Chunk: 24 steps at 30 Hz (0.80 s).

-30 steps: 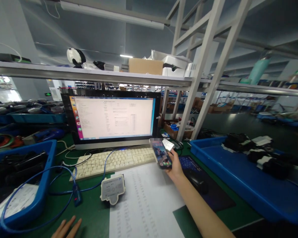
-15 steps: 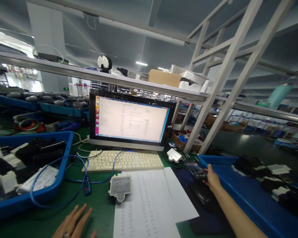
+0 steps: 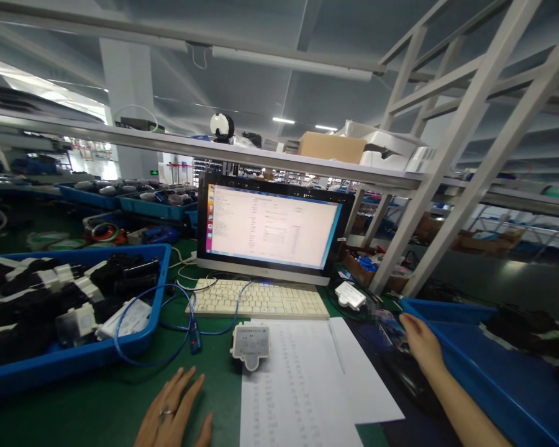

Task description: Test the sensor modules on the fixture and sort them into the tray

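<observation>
My left hand (image 3: 174, 410), with a ring on one finger, lies over the green tabletop (image 3: 97, 403), fingers spread and nothing in them. Ahead of it, a grey-and-white plastic module (image 3: 251, 344) with a rounded tab sits partly on the printed paper (image 3: 291, 397). At the right, my right hand (image 3: 423, 344) pinches the edge of a phone (image 3: 391, 328), which is tilted and partly blurred. Just below the phone is a dark, glossy, rounded object (image 3: 405, 375) on the dark mat. A pen (image 3: 338, 351) rests on the paper.
A monitor (image 3: 272, 230) stands behind a white keyboard (image 3: 261, 299). Blue bins flank me: the left bin (image 3: 161, 298) holds black and white parts, the right bin (image 3: 475, 354) dark parts. A blue cable (image 3: 121, 323) loops over the left bin. Another white module (image 3: 351, 295) lies beside the keyboard.
My view has turned left, so the scene sits further right. The phone in my right hand looks more tilted than before. My left hand stays spread by the table's front.
</observation>
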Each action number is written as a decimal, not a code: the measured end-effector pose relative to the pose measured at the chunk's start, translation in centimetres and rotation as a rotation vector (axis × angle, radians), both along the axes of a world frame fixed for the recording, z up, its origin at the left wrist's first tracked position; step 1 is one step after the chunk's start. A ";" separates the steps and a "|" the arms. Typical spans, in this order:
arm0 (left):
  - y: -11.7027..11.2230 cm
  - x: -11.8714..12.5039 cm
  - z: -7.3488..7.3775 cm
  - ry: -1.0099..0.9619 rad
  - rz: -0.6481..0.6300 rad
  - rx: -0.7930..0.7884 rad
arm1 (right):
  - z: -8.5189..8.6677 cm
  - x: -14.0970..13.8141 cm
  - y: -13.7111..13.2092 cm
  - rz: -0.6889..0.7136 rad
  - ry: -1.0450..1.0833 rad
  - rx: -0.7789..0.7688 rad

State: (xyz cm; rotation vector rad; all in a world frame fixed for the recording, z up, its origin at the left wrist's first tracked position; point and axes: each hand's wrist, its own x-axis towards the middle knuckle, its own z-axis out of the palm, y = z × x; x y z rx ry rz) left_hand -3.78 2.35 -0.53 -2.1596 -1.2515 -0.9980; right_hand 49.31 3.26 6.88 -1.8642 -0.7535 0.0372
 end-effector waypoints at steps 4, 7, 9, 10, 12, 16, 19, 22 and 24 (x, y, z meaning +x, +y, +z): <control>-0.4 0.9 1.6 -0.016 -0.021 -0.038 | 0.5 -5.7 0.3 0.308 -0.029 0.082; -0.1 2.9 4.3 0.029 -0.126 -0.015 | 0.4 -10.6 0.6 0.461 -0.011 0.099; 0.8 4.6 6.1 0.046 -0.211 -0.007 | 0.1 -13.6 1.0 0.497 0.036 0.138; 1.5 5.3 6.8 0.053 -0.251 -0.017 | -0.1 -14.9 1.3 0.510 0.076 0.170; 2.9 6.5 7.6 0.043 -0.325 -0.022 | -0.7 -17.1 1.8 0.535 0.187 0.239; 4.8 7.0 6.9 0.006 -0.400 -0.034 | -1.9 -19.4 2.1 0.575 0.462 0.268; 4.9 6.5 6.0 0.033 -0.395 -0.037 | -2.7 -19.4 1.9 0.641 0.592 0.223; 4.8 6.2 5.7 0.052 -0.385 -0.058 | -3.2 -19.1 1.8 0.674 0.690 0.212; 4.8 6.1 5.8 0.057 -0.389 -0.075 | -3.2 -19.0 2.0 0.667 0.754 0.237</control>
